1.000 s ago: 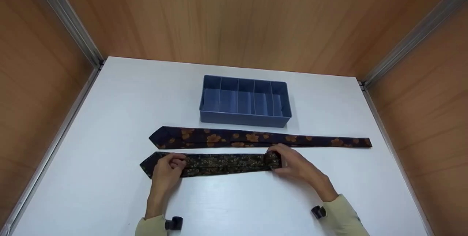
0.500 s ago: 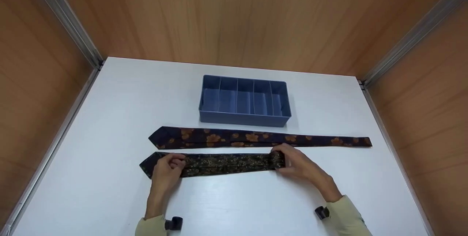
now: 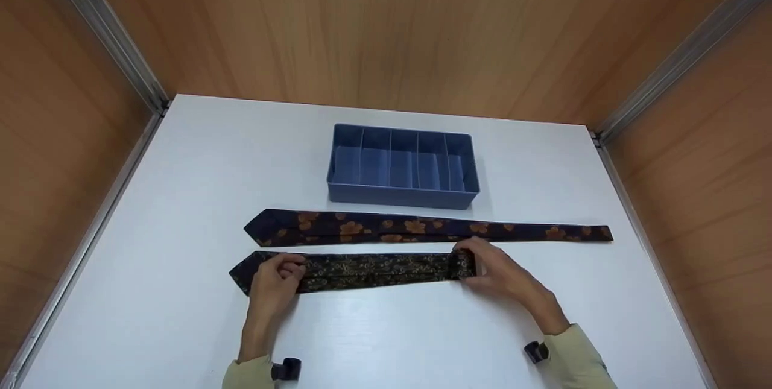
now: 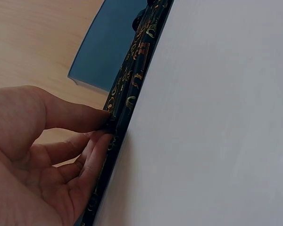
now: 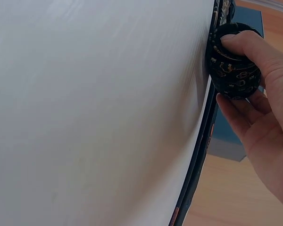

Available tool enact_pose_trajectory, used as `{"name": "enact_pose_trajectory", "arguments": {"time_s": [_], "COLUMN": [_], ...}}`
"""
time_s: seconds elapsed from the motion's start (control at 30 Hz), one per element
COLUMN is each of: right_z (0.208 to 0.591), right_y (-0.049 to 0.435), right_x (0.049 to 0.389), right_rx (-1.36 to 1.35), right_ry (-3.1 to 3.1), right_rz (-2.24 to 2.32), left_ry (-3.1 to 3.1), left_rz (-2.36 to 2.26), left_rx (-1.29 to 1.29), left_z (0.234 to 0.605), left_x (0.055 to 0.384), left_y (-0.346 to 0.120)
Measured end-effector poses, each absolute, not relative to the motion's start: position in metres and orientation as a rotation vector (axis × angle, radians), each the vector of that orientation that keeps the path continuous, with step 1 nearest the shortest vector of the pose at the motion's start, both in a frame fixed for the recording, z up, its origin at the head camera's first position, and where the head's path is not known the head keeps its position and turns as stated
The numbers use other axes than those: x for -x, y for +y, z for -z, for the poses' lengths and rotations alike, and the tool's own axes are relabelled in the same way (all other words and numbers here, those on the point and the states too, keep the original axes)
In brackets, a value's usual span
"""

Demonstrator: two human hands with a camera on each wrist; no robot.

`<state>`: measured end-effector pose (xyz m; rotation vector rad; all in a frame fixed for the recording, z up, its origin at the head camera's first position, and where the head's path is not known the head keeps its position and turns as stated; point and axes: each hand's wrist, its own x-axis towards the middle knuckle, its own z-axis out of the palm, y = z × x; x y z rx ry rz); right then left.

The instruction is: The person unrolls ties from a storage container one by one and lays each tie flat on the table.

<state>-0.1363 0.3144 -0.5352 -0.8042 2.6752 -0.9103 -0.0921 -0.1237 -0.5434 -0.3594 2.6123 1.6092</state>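
A dark necktie (image 3: 374,271) with a small gold pattern lies across the table, its pointed wide end to the left. My left hand (image 3: 277,280) pinches its near edge close to that wide end; the left wrist view shows thumb and fingertips (image 4: 101,146) meeting on the cloth. At the right, the narrower part is wound into a roll (image 5: 236,70). My right hand (image 3: 497,271) grips this roll, thumb on one end face and fingers around the far side. Just beyond, a second necktie (image 3: 416,227), dark with orange flowers, lies stretched out flat.
Behind the ties stands a blue box (image 3: 403,196) with several narrow compartments separated by thin dividers. The white table (image 3: 374,341) is enclosed by wooden panels (image 3: 386,33) at the back and both sides.
My right hand has slid slightly to the right with the roll, and the flat stretch between the hands is longer. The left hand keeps its place.
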Motion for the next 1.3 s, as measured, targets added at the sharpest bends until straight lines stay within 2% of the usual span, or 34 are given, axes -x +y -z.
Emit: {"name": "enact_pose_trajectory", "arguments": {"time_s": [1.3], "right_z": [0.535], "right_y": [0.348], "right_x": [0.133], "right_rx": [0.782], "right_ry": [2.727], "right_rz": [0.858], "left_ry": [2.603], "left_rz": [-1.622], "left_rx": [0.372], "left_z": [0.544], "left_x": [0.092], "left_y": [-0.124]}}
